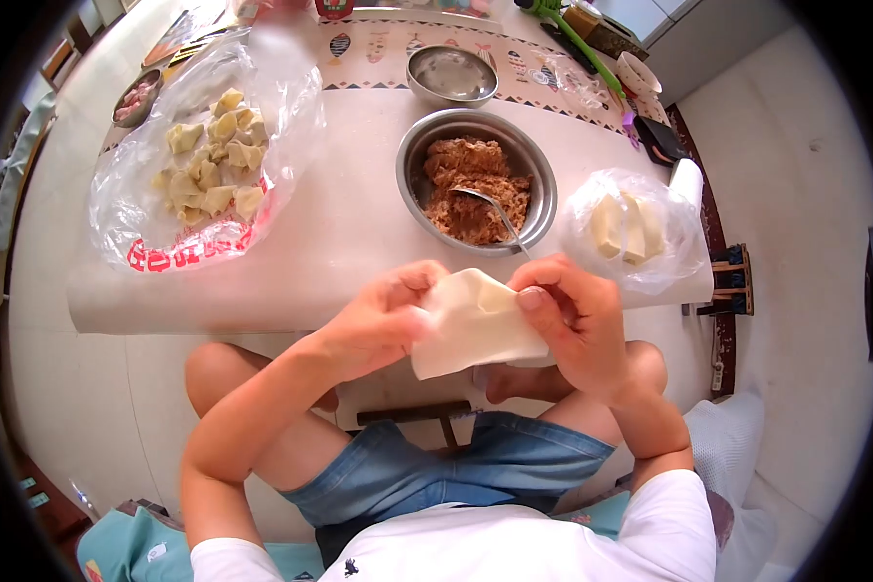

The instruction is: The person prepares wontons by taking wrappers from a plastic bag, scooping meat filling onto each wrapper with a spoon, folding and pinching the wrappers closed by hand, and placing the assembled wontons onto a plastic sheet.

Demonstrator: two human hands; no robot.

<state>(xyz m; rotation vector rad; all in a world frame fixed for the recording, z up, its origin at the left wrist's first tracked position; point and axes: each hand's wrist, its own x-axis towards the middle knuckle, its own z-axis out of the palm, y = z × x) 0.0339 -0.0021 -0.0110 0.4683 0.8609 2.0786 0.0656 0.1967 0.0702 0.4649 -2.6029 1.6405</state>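
Observation:
Between my two hands, just off the table's front edge, is a pale dumpling wrapper (480, 330), or a thin stack of them. My left hand (388, 315) grips its left side, slightly blurred. Thumb and fingers of my right hand (577, 320) pinch its upper right corner. Beyond them stands a steel bowl (408, 206) of brown minced filling (466, 160), with a spoon (500, 213) resting in it. To the right, more wrappers (628, 228) lie in a clear plastic bag (684, 247). Several folded dumplings (209, 160) sit on a plastic bag (116, 209) at the left.
A second metal bowl (452, 78) stands behind the filling, on a fish-patterned runner (373, 44). A small bowl (138, 99) with pinkish contents is at the far left. Toward the back right are a green-handled object (587, 53), a white bowl (638, 74) and a black case (661, 141).

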